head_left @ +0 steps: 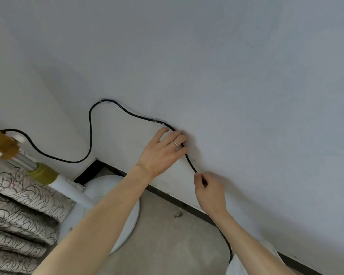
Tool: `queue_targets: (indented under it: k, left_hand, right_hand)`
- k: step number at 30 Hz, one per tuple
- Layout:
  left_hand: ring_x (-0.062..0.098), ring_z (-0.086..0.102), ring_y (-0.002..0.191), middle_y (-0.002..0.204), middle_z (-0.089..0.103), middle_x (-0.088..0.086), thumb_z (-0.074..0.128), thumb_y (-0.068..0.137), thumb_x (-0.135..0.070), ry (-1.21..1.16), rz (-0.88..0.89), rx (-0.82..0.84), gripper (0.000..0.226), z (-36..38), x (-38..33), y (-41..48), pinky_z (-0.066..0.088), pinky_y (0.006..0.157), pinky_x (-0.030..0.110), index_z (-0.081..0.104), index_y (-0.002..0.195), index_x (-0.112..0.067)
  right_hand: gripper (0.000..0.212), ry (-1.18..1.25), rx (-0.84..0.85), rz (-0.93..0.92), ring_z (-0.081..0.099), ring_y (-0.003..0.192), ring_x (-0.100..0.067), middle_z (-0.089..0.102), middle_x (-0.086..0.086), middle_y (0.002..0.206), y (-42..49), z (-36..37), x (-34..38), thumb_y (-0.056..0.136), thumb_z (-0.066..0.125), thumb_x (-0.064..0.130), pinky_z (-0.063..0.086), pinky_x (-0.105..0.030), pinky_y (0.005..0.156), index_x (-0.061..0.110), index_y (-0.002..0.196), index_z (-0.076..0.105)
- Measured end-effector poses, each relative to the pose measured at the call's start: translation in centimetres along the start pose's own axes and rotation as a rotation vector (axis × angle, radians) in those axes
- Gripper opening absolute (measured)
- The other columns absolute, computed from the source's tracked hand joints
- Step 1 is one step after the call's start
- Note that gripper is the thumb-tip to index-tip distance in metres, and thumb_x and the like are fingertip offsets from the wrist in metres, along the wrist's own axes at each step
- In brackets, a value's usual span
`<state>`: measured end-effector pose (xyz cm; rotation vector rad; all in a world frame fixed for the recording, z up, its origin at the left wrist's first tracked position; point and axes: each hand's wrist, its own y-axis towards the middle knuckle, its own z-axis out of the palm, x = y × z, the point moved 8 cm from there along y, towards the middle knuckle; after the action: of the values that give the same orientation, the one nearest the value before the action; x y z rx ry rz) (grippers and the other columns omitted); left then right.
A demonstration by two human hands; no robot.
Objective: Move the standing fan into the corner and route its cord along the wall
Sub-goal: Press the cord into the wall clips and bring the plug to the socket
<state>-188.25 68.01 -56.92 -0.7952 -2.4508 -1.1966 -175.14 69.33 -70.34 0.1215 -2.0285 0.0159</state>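
The fan's round white base (127, 221) rests on the floor in the corner, and its white pole (72, 192) slants up to the left. Its black cord (90, 132) leaves the fan at upper left, sags, then climbs the wall. Clear tape (104, 101) pins it there, and a second tape piece (158, 121) holds it further right. My left hand (163, 149) lies flat on the wall, pressing the cord under its fingers. Just below, my right hand (209, 192) pinches the cord, which then runs under my right forearm toward the floor.
A patterned grey curtain (18, 211) hangs in folds at the left, beside the fan pole. A black skirting board (179, 203) runs along the foot of the pale wall (226, 66). The concrete floor (167, 245) shows a few small bits of debris.
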Motion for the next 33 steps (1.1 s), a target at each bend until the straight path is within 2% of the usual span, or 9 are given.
queue_targets:
  k: [2,10,13,15,19,22,25,30,33]
  left_hand:
    - [0.024,0.055,0.107,0.102,0.071,0.006,0.037,0.091,0.006,0.014,-0.043,-0.029,0.040,0.1,0.0,-0.1,0.042,0.099,0.045,0.069,0.084,-0.017]
    - [0.024,0.056,0.108,0.105,0.071,0.006,0.051,0.083,0.008,0.006,-0.118,-0.042,0.033,0.8,-0.4,-0.9,0.044,0.100,0.048,0.070,0.089,-0.019]
    - [0.024,0.054,0.111,0.107,0.070,0.005,0.052,0.083,0.008,-0.008,-0.119,-0.061,0.034,1.1,-0.7,-1.1,0.042,0.101,0.048,0.070,0.091,-0.020]
    - [0.022,0.053,0.116,0.114,0.065,0.004,0.049,0.085,0.008,-0.006,-0.135,-0.081,0.038,1.0,-0.9,-1.2,0.038,0.103,0.048,0.071,0.095,-0.021]
    - [0.022,0.046,0.127,0.136,0.046,0.002,0.055,0.073,0.010,-0.046,-0.363,-0.050,0.058,1.3,-1.4,-3.8,0.028,0.108,0.049,0.066,0.117,-0.026]
    - [0.027,0.046,0.125,0.137,0.048,0.007,0.063,0.070,0.006,-0.161,-0.588,0.084,0.059,2.8,-3.1,-7.5,0.030,0.106,0.051,0.062,0.122,-0.021]
    - [0.031,0.050,0.122,0.136,0.055,0.012,0.068,0.068,0.003,-0.291,-0.650,0.296,0.059,5.1,-5.2,-9.8,0.035,0.102,0.052,0.063,0.124,-0.017]
    - [0.027,0.048,0.127,0.140,0.053,0.007,0.061,0.086,-0.015,-0.556,-0.844,0.707,0.049,10.3,-7.0,-13.0,0.038,0.104,0.043,0.053,0.134,-0.022]
    - [0.020,0.058,0.111,0.127,0.061,0.003,0.055,0.091,-0.017,-0.883,-0.955,1.023,0.038,13.3,-9.5,-15.7,0.048,0.094,0.035,0.057,0.128,-0.029]
  right_hand:
    - [0.039,-0.015,0.004,-0.002,0.039,0.050,-0.008,0.045,0.002,0.055,0.3,0.1,0.0,0.098,0.044,0.029,0.030,-0.019,0.047,0.004,0.068,0.050]
    - [0.036,-0.065,0.017,0.034,0.058,0.068,-0.008,0.063,0.008,0.071,0.0,1.3,-2.5,0.102,0.032,0.039,0.043,-0.023,0.060,0.024,0.082,0.059]
    - [0.041,-0.011,0.062,0.107,0.063,0.081,-0.004,0.067,0.012,0.084,-0.3,2.1,-3.9,0.103,0.028,0.043,0.042,-0.011,0.064,0.025,0.085,0.060]
    - [0.037,0.032,0.072,0.120,0.062,0.086,0.003,0.068,0.012,0.088,-1.0,2.0,-4.4,0.103,0.028,0.043,0.040,-0.005,0.064,0.030,0.085,0.058]
    - [0.029,0.009,0.048,0.097,0.060,0.086,-0.001,0.065,0.012,0.087,-1.7,1.3,-5.7,0.102,0.031,0.044,0.040,-0.013,0.069,0.033,0.086,0.054]
    - [0.025,-0.022,0.015,0.087,0.059,0.084,0.000,0.065,0.010,0.086,-1.6,0.8,-6.3,0.101,0.039,0.040,0.038,-0.008,0.067,0.034,0.083,0.056]
    - [0.026,-0.023,0.014,0.117,0.057,0.087,0.008,0.066,0.013,0.090,-1.2,0.7,-6.7,0.099,0.043,0.040,0.039,-0.007,0.068,0.040,0.080,0.060]
    - [0.033,-0.078,0.041,0.127,0.058,0.078,0.010,0.067,0.016,0.081,-0.6,1.4,-7.0,0.098,0.039,0.050,0.038,-0.001,0.064,0.041,0.079,0.064]
    - [0.036,-0.066,0.068,0.154,0.064,0.077,0.002,0.071,0.020,0.079,0.2,1.9,-6.8,0.099,0.039,0.052,0.045,-0.017,0.075,0.044,0.077,0.066]
